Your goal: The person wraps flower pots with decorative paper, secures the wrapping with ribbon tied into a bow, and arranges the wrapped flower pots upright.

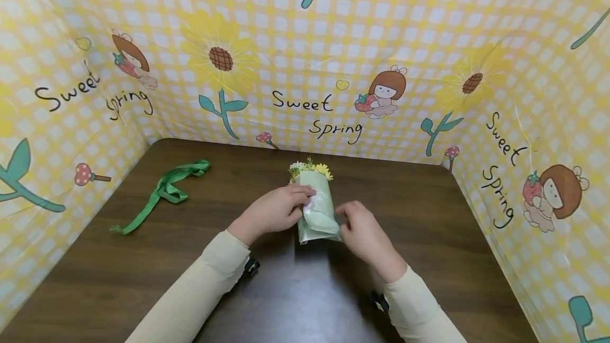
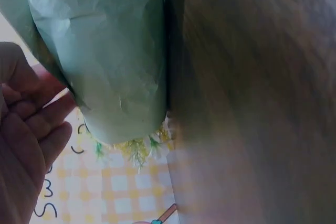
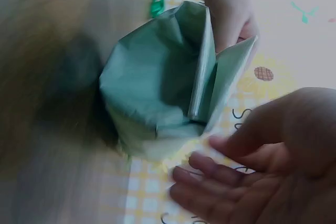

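A small bouquet wrapped in pale green paper (image 1: pixel 316 184) lies on the brown table, with yellow and white flowers (image 1: pixel 322 170) showing at its far end. My left hand (image 1: pixel 281 208) rests on the bouquet's left side, its fingertips pressing the paper. In the left wrist view those fingers look only slightly bent against a paper edge. My right hand (image 1: pixel 364 234) is beside the near right corner. Seen from the right wrist, its loosely bent fingers (image 3: pixel 210 177) are apart from the paper. The near end of the wrapping (image 3: pixel 152 72) gapes, with a folded flap standing up.
A loose green ribbon (image 1: pixel 164 189) lies bunched on the left part of the dark wooden table (image 1: pixel 229 173). Yellow checked cloth (image 1: pixel 305 57) with printed flowers and words walls in the back and both sides.
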A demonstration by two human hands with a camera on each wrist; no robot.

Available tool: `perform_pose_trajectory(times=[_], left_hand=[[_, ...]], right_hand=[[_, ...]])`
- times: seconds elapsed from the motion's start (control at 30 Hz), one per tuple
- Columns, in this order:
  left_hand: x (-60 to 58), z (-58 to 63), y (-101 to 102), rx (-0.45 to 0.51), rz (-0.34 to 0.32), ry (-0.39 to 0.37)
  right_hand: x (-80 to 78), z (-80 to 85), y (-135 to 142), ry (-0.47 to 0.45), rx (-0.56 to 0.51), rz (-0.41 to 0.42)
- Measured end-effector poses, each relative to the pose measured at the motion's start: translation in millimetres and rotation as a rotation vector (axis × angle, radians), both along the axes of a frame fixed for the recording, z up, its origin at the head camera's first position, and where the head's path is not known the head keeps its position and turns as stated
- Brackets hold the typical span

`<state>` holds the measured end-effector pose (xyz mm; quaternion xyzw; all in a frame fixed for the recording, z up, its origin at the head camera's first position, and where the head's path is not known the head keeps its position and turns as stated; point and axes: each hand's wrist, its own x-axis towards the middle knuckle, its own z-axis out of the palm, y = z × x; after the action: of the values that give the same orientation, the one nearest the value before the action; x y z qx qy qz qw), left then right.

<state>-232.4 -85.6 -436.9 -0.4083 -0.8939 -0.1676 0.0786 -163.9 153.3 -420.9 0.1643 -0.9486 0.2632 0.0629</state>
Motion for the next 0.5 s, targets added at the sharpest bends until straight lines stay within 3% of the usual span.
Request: perform_pose_trajectory(times=[0.1, 0.2, 0.37, 0.5], left_hand=[[1.8, -0.3, 3.5, -0.003, 0.031, 0.007], [2.9, 0.8, 6.2, -0.028, 0.037, 0.047], [4.6, 0.6, 11.8, -0.088, -0.01, 0.138], [8.3, 0.4, 16.1, -0.089, 0.006, 0.169]], right_hand=[[15.5, -4.4, 7.3, 0.0, 0.19, -0.018], [25.2, -8.0, 8.7, 0.063, 0.301, 0.001], [30.6, -15.8, 6.7, 0.199, 0.339, -0.021], [33.6, -26.8, 6.5, 0.261, 0.349, -0.048]])
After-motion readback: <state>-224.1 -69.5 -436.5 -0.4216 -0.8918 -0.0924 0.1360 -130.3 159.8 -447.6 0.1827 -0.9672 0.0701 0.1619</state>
